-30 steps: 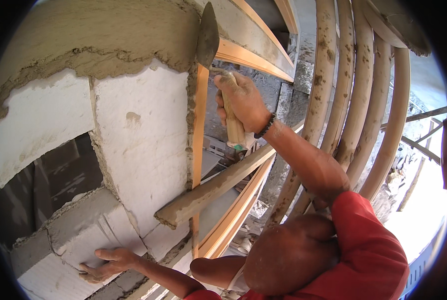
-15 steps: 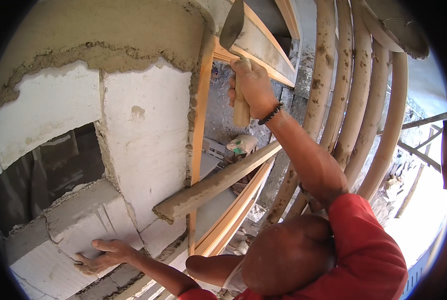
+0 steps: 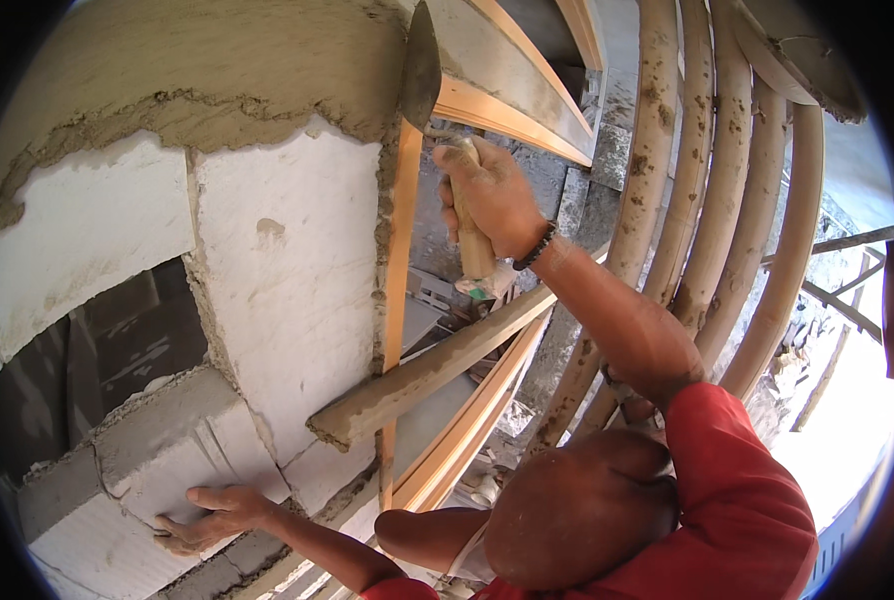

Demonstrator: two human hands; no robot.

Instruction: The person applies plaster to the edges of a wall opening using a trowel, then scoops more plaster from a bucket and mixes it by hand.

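Observation:
My right hand (image 3: 497, 198) is wrapped round the wooden handle of a trowel (image 3: 423, 72), raised at the upper middle. The trowel's metal blade stands on edge against the border of the wet grey mortar (image 3: 217, 55), by the top of an orange wooden frame (image 3: 403, 225). Below the mortar is bare white block wall (image 3: 287, 235). My left hand (image 3: 217, 518) lies with fingers spread on a white block ledge (image 3: 182, 445) at the lower left. Nothing shows in that hand.
A dark square opening (image 3: 117, 335) breaks the wall above the ledge. A rough timber (image 3: 437, 370) slants across the frame. Several bamboo poles (image 3: 657, 140) curve down on the right, with a round, shallow pan-like thing (image 3: 817, 70) at their top.
My right hand has moved a little left and down. The trowel blade has swung left from the window frame to the mortar's edge. My left hand stays on the ledge.

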